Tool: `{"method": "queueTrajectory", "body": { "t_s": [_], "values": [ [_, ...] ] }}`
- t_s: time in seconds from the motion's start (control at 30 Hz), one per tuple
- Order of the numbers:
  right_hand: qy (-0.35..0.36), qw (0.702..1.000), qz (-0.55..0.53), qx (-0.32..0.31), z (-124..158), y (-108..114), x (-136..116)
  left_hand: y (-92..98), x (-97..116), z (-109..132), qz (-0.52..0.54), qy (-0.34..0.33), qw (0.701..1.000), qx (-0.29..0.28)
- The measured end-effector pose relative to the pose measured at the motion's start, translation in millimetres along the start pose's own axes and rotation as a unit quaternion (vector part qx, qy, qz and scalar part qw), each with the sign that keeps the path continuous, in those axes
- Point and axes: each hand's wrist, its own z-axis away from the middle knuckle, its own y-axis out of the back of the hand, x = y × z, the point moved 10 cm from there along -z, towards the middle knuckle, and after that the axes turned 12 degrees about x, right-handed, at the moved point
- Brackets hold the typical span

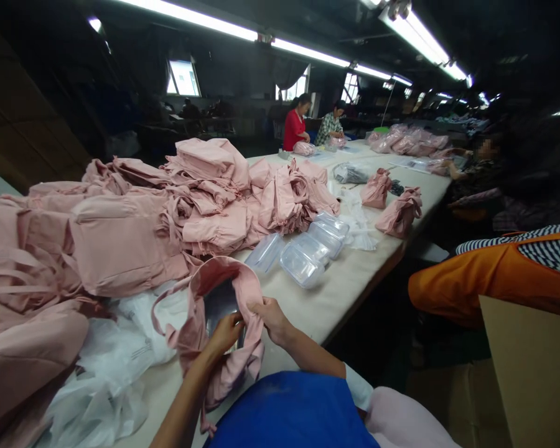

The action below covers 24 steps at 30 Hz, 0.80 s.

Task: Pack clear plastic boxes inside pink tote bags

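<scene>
A pink drawstring-type fabric bag stands near the table's front edge with its mouth wide apart. My right hand pinches the right side of its rim. Inside the bag's mouth, my left hand is closed, its fingers curled at the edge of a shiny clear plastic box. The bag's wall hides most of that box, and my left fingertips are partly covered. Beyond the bag, several clear plastic boxes lie in a row on the table, with a flat clear piece beside them.
Pink fabric bags are heaped along the left and back. Crumpled plastic film lies at my left. Two tied pink bags stand at the table's right edge. Co-workers work farther back; a cardboard panel rises at right.
</scene>
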Motion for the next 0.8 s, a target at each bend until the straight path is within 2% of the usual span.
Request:
{"method": "queueTrajectory", "body": {
  "t_s": [0.03,0.1,0.17,0.2,0.23,0.27,0.33,0.4,0.47,0.57,0.63,0.67,0.73,0.8],
  "values": [
    [-0.049,0.998,-0.018,-0.032,-0.7,0.6,4.8,13.3,4.6,-0.1,-0.005,-0.009,1.000,0.028],
    [-0.106,0.989,-0.039,-0.093,4.3,0.1,8.6,60.3,13.9,6.9,-0.070,-0.028,0.984,0.159],
    [-0.117,0.984,-0.051,-0.125,11.8,-0.5,8.2,114.3,22.9,25.0,-0.186,-0.037,0.928,0.320],
    [-0.117,0.984,-0.045,-0.130,15.3,-1.2,9.2,135.0,23.8,33.6,-0.235,-0.029,0.895,0.378],
    [-0.114,0.985,-0.031,-0.128,18.0,-2.2,11.0,149.2,18.2,38.0,-0.260,-0.006,0.877,0.405],
    [-0.104,0.987,-0.009,-0.122,19.7,-3.4,12.4,156.4,3.7,37.3,-0.252,0.039,0.882,0.397],
    [-0.042,0.993,0.050,-0.095,18.5,-5.3,8.7,150.7,-35.1,29.8,-0.149,0.140,0.924,0.323],
    [0.064,0.989,0.118,-0.064,15.5,-8.3,-4.2,124.3,-59.8,23.8,0.005,0.200,0.956,0.216],
    [0.159,0.968,0.188,-0.054,14.9,-15.3,-14.7,98.0,-60.9,23.4,0.135,0.212,0.959,0.134],
    [0.230,0.940,0.243,-0.071,16.2,-27.3,-17.7,71.0,-50.3,31.3,0.236,0.226,0.943,0.064],
    [0.248,0.934,0.244,-0.085,18.4,-32.7,-15.8,63.6,-39.6,33.2,0.232,0.200,0.951,0.046],
    [0.252,0.933,0.238,-0.092,19.8,-35.0,-14.3,61.8,-31.7,32.0,0.214,0.166,0.962,0.039],
    [0.254,0.935,0.222,-0.104,22.4,-37.9,-11.3,59.3,-11.8,28.4,0.151,0.071,0.986,0.027],
    [0.247,0.942,0.202,-0.107,23.2,-37.6,-8.3,54.8,7.2,26.7,0.084,-0.016,0.996,0.014]
  ]
}}
